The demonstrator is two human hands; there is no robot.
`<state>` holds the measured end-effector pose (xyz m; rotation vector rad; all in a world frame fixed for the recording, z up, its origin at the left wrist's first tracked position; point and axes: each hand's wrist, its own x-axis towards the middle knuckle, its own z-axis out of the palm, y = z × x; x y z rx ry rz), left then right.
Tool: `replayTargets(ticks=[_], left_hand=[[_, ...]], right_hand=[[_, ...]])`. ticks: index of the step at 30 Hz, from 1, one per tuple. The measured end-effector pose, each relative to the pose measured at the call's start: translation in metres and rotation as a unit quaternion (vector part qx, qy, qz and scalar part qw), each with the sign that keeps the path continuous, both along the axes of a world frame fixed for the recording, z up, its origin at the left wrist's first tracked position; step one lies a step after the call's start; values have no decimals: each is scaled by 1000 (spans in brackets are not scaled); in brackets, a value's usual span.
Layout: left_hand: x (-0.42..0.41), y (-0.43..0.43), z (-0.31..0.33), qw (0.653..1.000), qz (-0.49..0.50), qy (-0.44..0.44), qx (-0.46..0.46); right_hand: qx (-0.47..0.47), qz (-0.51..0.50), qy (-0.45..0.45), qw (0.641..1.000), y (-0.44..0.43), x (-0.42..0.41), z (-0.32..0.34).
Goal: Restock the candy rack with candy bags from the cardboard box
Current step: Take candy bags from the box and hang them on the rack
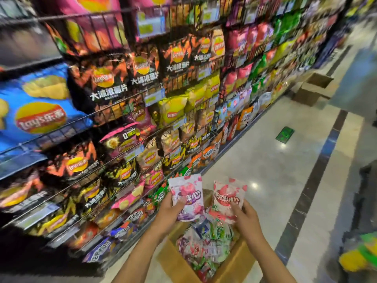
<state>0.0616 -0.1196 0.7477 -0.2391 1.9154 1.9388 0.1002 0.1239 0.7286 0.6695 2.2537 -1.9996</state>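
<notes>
Gripping a purple candy bag (pixel 186 196) upright, the left hand (pixel 170 211) sat nearer the wire rack (pixel 102 112) leftward; the right hand (pixel 244 218) gripped a red candy bag (pixel 228 198).

One candy bag (pixel 187 196) is white with purple and pink fruit. The other bag (pixel 227 198) is white with red fruit. The cardboard box (pixel 230 266) is brown.

Glossy plastic candy bags (pixel 186 196) above a matt cardboard box (pixel 230 264).
Dark metal wire rack (pixel 114 160) holds shiny film packets; the polished stone floor (pixel 265 160) reflects ceiling lights.
</notes>
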Motion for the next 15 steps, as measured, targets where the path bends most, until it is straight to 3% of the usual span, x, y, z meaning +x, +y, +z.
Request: replayTargets(ticks=[4, 7, 15], left_hand=[[41, -5, 15, 998, 34, 30, 42], [73, -15, -8, 994, 86, 46, 49], [186, -29, 25, 987, 162, 23, 5]], right_hand=[[-3, 38, 15, 999, -2, 21, 18], [-4, 70, 15, 997, -4, 41, 27], [-13, 150, 19, 988, -24, 105, 47]])
